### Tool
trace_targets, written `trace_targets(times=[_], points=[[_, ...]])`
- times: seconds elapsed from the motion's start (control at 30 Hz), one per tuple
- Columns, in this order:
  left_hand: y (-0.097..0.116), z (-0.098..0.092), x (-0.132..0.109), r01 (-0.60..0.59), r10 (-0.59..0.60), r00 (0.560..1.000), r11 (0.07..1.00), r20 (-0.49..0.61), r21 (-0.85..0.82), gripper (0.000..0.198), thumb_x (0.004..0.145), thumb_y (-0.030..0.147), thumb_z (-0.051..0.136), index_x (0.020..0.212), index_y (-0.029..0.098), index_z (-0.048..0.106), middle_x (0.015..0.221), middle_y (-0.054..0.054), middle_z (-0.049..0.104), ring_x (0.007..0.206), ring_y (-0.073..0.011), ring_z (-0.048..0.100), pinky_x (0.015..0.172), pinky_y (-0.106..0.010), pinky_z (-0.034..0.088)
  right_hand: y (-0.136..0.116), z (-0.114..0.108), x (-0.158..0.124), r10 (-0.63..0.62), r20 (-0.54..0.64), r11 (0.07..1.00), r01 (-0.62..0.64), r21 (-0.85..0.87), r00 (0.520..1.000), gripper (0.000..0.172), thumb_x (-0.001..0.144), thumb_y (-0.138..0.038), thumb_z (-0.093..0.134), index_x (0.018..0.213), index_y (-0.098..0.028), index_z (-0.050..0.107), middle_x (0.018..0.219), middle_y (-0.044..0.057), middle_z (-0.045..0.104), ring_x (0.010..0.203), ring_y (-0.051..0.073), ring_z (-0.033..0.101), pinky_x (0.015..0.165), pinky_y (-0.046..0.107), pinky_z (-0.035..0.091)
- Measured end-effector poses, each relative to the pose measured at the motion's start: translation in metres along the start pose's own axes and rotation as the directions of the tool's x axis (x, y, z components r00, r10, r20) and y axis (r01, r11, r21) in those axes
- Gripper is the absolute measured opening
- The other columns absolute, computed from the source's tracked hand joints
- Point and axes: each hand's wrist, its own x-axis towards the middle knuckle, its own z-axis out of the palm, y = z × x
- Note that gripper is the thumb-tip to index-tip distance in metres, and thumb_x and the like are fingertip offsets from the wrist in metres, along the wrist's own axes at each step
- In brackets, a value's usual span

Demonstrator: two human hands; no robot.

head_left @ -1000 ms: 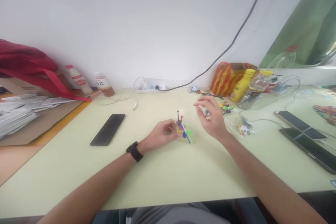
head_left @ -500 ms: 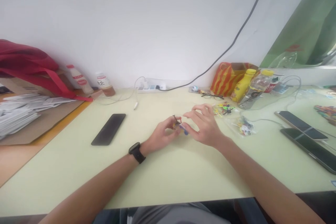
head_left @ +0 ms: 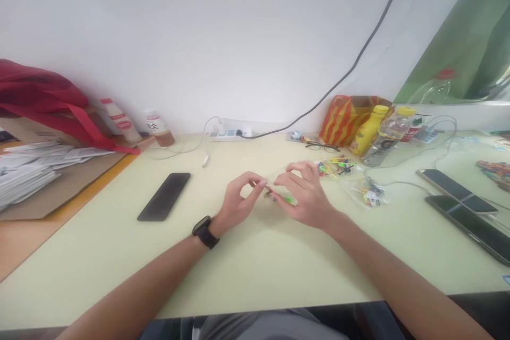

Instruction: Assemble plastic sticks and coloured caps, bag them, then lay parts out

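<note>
Thumb and index finger of my left hand (head_left: 239,199) pinch one end of a small multicoloured plastic piece (head_left: 268,190), dark and reddish where it shows. On its other side is my right hand (head_left: 306,196), its thumb and index finger closed in around the piece and the other fingers curled above. A bright green bit (head_left: 288,200) peeks out below the right thumb. Fingers and blur hide the piece's exact shape. Beyond my right hand lie clear bags of small coloured plastic parts, one farther bag (head_left: 338,166) and one nearer bag (head_left: 372,194).
A black phone (head_left: 165,196) lies to the left, with two more phones (head_left: 458,190) at the right. Along the wall stand bottles (head_left: 159,128), a power strip (head_left: 229,134), glasses (head_left: 322,146) and a striped bag (head_left: 338,119). Papers (head_left: 32,175) are stacked at far left.
My left hand has shifted slightly left, its fingers now in a tighter pinch. The piece has turned between the hands, showing green where blue showed. My right hand has moved a little left.
</note>
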Motion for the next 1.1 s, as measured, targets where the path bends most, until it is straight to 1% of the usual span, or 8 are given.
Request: trace_targets(times=[0.07,0.2,0.37,0.57,0.63,0.8,0.97,1.1], points=[[0.000,-0.001,0.002,-0.041,0.042,0.998,0.999,-0.045,0.017,0.013,0.100,0.030,0.066,0.095,0.020,0.074,0.091,-0.005,0.074,0.083,-0.0187,0.066,0.081,-0.034,0.052,-0.004,0.001,0.000,0.010,0.003,1.000,-0.010,-0.008,1.000,0.013,0.095,-0.025,0.068,0.107,-0.024,0.066,0.097,0.003,0.075,0.108,0.029,0.058,0.100,0.049,0.034],[0.006,-0.003,0.003,-0.044,0.043,0.998,0.999,-0.052,-0.014,0.011,0.097,0.028,0.071,0.097,0.023,0.080,0.089,-0.006,0.074,0.082,-0.0194,0.066,0.078,-0.035,0.052,-0.008,0.003,-0.001,0.028,-0.014,0.999,-0.028,0.021,0.999,0.018,0.094,-0.028,0.072,0.111,-0.026,0.070,0.098,0.004,0.073,0.105,0.029,0.054,0.097,0.049,0.036],[0.012,-0.008,0.003,0.039,-0.037,0.999,0.990,0.018,-0.136,0.011,0.096,0.030,0.073,0.098,0.026,0.083,0.087,-0.006,0.074,0.084,-0.0203,0.066,0.080,-0.036,0.051,-0.004,0.003,-0.003,0.069,-0.050,0.992,-0.064,0.109,0.996,0.021,0.090,-0.031,0.078,0.110,-0.031,0.076,0.090,0.004,0.068,0.103,0.029,0.051,0.095,0.048,0.038],[0.016,-0.015,0.009,0.153,-0.125,0.986,0.944,0.113,-0.291,0.016,0.097,0.033,0.071,0.093,0.025,0.084,0.090,-0.007,0.070,0.088,-0.0205,0.065,0.083,-0.036,0.052,-0.003,0.002,-0.003,0.084,-0.032,0.981,-0.077,0.176,0.996,0.037,0.090,-0.036,0.079,0.127,-0.034,0.074,0.090,0.005,0.066,0.104,0.028,0.048,0.097,0.048,0.039],[0.017,-0.015,0.010,0.177,-0.141,0.981,0.931,0.131,-0.319,0.017,0.097,0.033,0.071,0.092,0.025,0.084,0.092,-0.007,0.069,0.089,-0.0204,0.065,0.083,-0.036,0.052,-0.003,0.001,-0.002,0.088,-0.020,0.978,-0.082,0.192,0.996,0.036,0.089,-0.038,0.080,0.124,-0.033,0.075,0.089,0.005,0.066,0.105,0.029,0.048,0.098,0.048,0.039],[0.019,-0.014,0.008,0.209,-0.157,0.970,0.925,0.184,-0.316,0.018,0.097,0.033,0.071,0.090,0.024,0.083,0.087,-0.006,0.069,0.086,-0.0198,0.063,0.083,-0.036,0.050,-0.005,0.001,-0.001,0.101,0.028,0.970,-0.105,0.221,0.994,0.020,0.087,-0.040,0.081,0.104,-0.030,0.079,0.090,0.005,0.067,0.106,0.029,0.048,0.100,0.049,0.037],[0.016,-0.016,0.009,0.206,-0.171,0.976,0.924,0.133,-0.321,0.016,0.098,0.033,0.071,0.094,0.024,0.084,0.080,-0.003,0.064,0.079,-0.0168,0.059,0.080,-0.034,0.048,-0.002,0.002,-0.003,0.106,0.032,0.962,-0.110,0.251,0.994,0.039,0.089,-0.040,0.080,0.126,-0.032,0.074,0.090,0.005,0.066,0.105,0.028,0.049,0.101,0.049,0.038],[0.016,-0.015,0.010,0.212,-0.162,0.974,0.899,0.159,-0.384,0.015,0.097,0.033,0.072,0.094,0.024,0.084,0.085,-0.004,0.065,0.082,-0.0173,0.062,0.081,-0.034,0.050,-0.003,0.002,-0.002,0.108,0.057,0.958,-0.119,0.261,0.993,0.034,0.089,-0.041,0.079,0.122,-0.032,0.074,0.087,0.004,0.064,0.105,0.028,0.048,0.100,0.048,0.037]])
